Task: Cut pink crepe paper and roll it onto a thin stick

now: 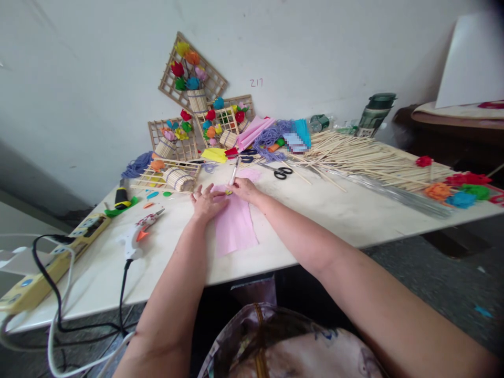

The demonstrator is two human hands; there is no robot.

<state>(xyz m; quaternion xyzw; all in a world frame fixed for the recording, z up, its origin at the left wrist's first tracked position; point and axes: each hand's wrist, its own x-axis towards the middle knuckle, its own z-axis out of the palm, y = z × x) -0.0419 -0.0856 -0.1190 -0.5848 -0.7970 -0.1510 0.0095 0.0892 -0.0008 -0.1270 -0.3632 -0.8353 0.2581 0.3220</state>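
Note:
A sheet of pink paper (pixel 236 231) lies flat on the white table in front of me. My left hand (pixel 208 203) rests on its upper left part, fingers spread, the fingertips near a small yellow-green piece (pixel 228 192). My right hand (pixel 244 189) grips a white pen (pixel 234 170) close to its lower end, at the upper part of the paper. The pen stands tilted, its top pointing away from me. Its tip is too small to make out beside the small piece.
A glue gun (pixel 134 239) and a power strip (pixel 59 262) are at the left. Black-handled scissors (pixel 282 172) lie right of the hands. Behind stand lattice panels with paper flowers (pixel 192 71). Many thin sticks (pixel 354 155) and coloured paper flowers (pixel 460 198) cover the right side.

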